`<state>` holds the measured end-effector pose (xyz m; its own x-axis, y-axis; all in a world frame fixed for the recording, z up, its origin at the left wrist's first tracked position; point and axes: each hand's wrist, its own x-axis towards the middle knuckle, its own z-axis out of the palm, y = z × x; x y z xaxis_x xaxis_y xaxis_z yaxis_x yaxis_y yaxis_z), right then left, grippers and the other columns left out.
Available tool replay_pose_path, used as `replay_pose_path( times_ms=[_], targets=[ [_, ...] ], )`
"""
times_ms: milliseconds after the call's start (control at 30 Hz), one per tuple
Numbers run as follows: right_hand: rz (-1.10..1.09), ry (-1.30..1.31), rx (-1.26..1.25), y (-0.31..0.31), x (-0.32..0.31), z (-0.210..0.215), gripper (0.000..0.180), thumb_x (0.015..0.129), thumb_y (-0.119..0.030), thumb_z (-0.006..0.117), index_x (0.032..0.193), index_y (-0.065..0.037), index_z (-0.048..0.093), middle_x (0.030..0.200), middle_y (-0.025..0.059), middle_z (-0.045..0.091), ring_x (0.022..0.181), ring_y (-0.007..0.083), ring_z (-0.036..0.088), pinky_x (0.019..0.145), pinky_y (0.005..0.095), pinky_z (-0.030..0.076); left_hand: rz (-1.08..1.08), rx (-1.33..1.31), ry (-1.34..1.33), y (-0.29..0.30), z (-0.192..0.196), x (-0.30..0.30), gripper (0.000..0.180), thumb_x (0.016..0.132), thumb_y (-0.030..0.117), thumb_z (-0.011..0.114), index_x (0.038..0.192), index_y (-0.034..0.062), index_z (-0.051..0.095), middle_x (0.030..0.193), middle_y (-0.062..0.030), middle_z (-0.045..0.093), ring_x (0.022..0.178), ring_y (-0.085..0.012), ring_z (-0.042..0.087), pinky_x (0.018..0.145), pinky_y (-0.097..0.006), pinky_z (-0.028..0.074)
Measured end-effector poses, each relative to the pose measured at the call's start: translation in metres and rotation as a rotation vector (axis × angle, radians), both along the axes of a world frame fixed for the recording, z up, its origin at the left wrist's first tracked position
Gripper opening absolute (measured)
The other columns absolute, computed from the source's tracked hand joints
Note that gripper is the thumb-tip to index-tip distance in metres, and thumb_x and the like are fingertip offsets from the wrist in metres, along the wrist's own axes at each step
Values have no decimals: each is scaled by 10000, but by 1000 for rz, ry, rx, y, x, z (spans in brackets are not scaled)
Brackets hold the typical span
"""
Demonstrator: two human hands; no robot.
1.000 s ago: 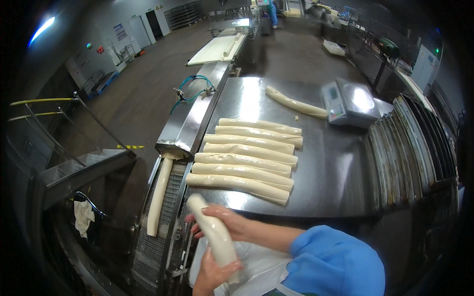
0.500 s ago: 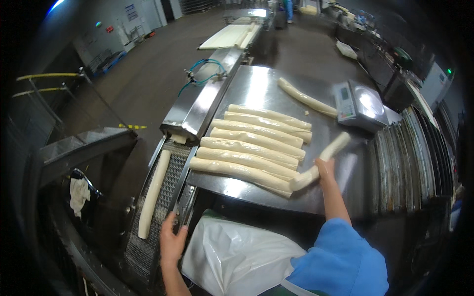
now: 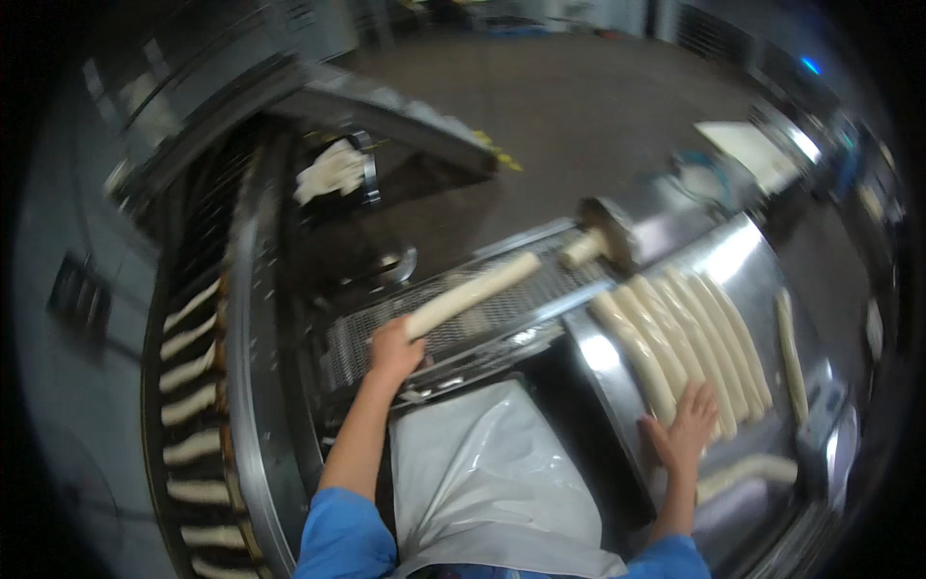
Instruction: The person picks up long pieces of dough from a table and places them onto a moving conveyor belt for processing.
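Left hand [image 3: 394,349] grips dough roll [image 3: 473,294].

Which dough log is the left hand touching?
The lone dough log on the mesh belt; left hand grips its near end. The others lie in a row on the steel table.

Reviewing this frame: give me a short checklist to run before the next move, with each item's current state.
1. Left hand has hold of the dough log at its near end: ok.
2. Log lies on the mesh conveyor: ok.
3. Far end of the log free of the short dough piece at the machine outlet: ok, a gap shows.
4. Right hand rests flat at the near ends of the dough row on the steel table: ok.
5. Conveyor running or stopped: cannot tell.
6. Picture sharp enough to judge the grip firmly: not ok, blurred.
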<state>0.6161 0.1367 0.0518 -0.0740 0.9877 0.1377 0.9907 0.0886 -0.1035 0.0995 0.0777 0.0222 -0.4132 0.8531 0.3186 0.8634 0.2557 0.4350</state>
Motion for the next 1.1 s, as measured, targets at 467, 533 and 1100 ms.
replay_pose_path(
  times_ms=[467, 533, 1100],
  targets=[
    [234, -30, -32, 43, 1, -7, 1137, 656, -538, 786, 1586, -169, 247, 1599, 279, 204, 1430, 511, 230, 1167, 608, 171, 17, -138, 18, -65, 0, -1, 518, 823, 319, 748, 1273, 102, 612, 1213, -123, 650, 1180, -325, 568, 1050, -447, 388],
    [195, -22, -93, 22, 7, 3, 1118, 663, -514, 773, 1585, -163, 247, 1596, 291, 205, 1431, 514, 227, 1168, 602, 166, 80, -131, 28, -82, 8, -10, 493, 788, 356, 778, 1185, 87, 664, 1158, -122, 668, 1116, -333, 591, 1007, -455, 412],
    [395, 1552, -1079, -63, -151, -14, 752, 926, -265, 715, 1512, 19, 339, 1431, 188, 518, 1297, 264, 525, 1070, 349, 438, 117, 71, -1554, -94, 37, 152, 266, 854, 57, 667, 1088, 13, 547, 830, -84, 620, 695, -176, 629, 619, -316, 538]
  ],
)
